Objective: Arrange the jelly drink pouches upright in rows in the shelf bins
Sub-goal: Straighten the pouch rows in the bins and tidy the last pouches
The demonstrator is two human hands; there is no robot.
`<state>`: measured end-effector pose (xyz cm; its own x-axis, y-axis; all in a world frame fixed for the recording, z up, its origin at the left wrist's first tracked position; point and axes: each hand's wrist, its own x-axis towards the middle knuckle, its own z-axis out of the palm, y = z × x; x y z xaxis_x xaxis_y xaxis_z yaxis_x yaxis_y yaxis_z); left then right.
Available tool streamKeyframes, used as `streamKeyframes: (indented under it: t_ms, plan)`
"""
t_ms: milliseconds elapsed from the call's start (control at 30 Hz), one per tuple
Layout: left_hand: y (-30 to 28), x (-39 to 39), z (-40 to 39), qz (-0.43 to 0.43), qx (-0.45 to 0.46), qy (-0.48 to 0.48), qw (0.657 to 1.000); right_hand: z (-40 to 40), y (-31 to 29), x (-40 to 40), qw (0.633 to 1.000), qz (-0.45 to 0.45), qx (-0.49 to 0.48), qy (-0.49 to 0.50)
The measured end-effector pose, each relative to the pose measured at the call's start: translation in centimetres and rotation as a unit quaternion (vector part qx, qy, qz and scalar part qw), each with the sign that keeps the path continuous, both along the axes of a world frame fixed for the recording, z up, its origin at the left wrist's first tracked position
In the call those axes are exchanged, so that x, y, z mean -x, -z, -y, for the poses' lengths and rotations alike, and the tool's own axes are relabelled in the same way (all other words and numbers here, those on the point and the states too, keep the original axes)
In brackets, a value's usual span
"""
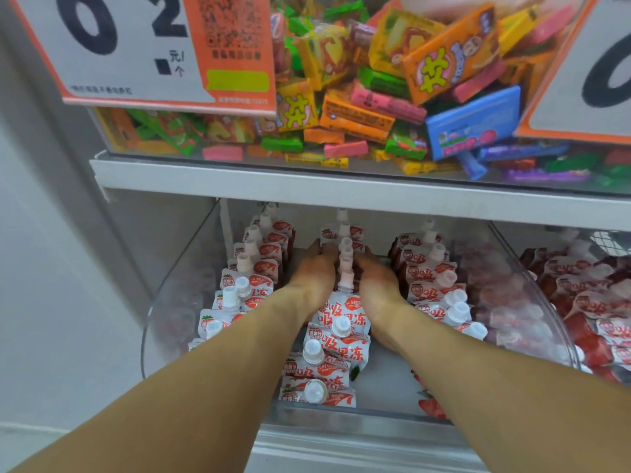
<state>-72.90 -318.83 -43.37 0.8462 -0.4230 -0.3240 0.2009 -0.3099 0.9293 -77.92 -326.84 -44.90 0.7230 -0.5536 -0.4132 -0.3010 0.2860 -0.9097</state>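
Note:
A clear plastic shelf bin (160, 312) holds white-and-red jelly drink pouches with white caps, standing in three rows. The left row (252, 268) and the right row (430, 278) stand upright. My left hand (312, 278) and my right hand (374, 285) press against the two sides of the middle row (343, 322), squeezing several pouches between the palms. Both sets of fingertips reach deep into the bin and are partly hidden by the pouches. The front pouches of the middle row (321, 387) lean forward.
A second bin (601, 302) with the same pouches stands to the right. Above, a white shelf edge (307, 182) carries a clear bin of colourful candy boxes (392, 97) with orange price cards (164, 49). A grey wall lies to the left.

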Motion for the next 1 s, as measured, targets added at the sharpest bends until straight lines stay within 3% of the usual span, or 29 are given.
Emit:
streamKeyframes:
  t_ms: [233,333,400,500,600,867,1000]
  plan:
    - [-2.1,1.7,-2.0,-0.021,-0.037,0.031,0.999,-1.3,-2.3,2.3,0.999,-0.037,0.023,-0.019]
    - [-3.8,3.0,-5.0,0.013,-0.140,0.083,0.987,-1.7,-3.2,4.7,0.983,-0.095,0.135,-0.075]
    - [-5.5,4.2,-7.3,0.049,-0.247,0.135,0.958,-2.0,-4.2,7.1,0.970,-0.128,0.162,-0.129]
    - [-7.3,6.3,-8.6,0.132,-0.376,0.224,0.889,-2.6,-5.8,10.2,0.952,-0.162,0.133,-0.221]
    - [-7.3,7.2,-8.7,0.137,-0.341,0.232,0.900,-2.8,-6.2,10.7,0.941,-0.168,0.150,-0.254]
    - [-5.8,7.1,-9.9,0.043,-0.186,0.248,0.950,-1.5,-5.7,10.2,0.949,-0.164,0.079,-0.257]
    - [-5.5,7.5,-10.2,0.000,-0.179,0.208,0.962,-1.3,-5.4,10.0,0.949,-0.181,0.077,-0.247]
